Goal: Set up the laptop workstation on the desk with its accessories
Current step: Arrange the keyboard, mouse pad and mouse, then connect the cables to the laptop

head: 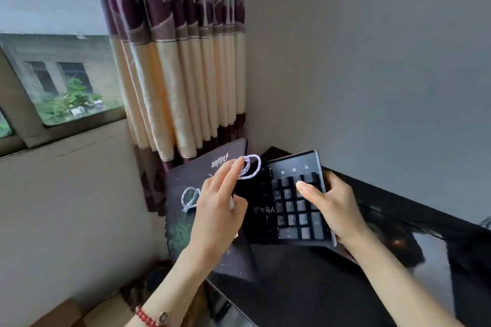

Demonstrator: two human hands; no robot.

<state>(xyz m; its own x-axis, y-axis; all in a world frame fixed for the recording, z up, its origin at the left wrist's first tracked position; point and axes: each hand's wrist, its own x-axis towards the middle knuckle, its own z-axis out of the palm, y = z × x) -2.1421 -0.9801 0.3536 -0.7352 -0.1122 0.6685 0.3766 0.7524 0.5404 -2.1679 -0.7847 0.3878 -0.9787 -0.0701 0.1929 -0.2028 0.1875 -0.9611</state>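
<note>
We had the black keyboard [295, 210] up off the dark desk [305, 297], and only its number-pad end showed, tilted toward us with the keys facing up. Our right hand [332, 210] held that end: the thumb lay across the top keys and the fingers were wrapped round the outer edge and under it, so this grip was closed on the keyboard itself. The board's long axis ran away from that grip to the left, where the rest of it appeared to sit inside a dark bag [202, 194] with white cord handles [248, 167] that leaned beside the curtain [186, 82]. Our left hand [218, 210] was the nearer one to the bag mouth; its fingers were spread and loosely extended, the forefinger touching the upper white loop, and we could not tell whether the thumb and palm pinched the bag's edge or merely rested on it. We judged that the coming move turned on this: the keyboard had to slide rightward along its own length, out toward the open desk by the wall, while the left hand steadied the bag against that pull.
</note>
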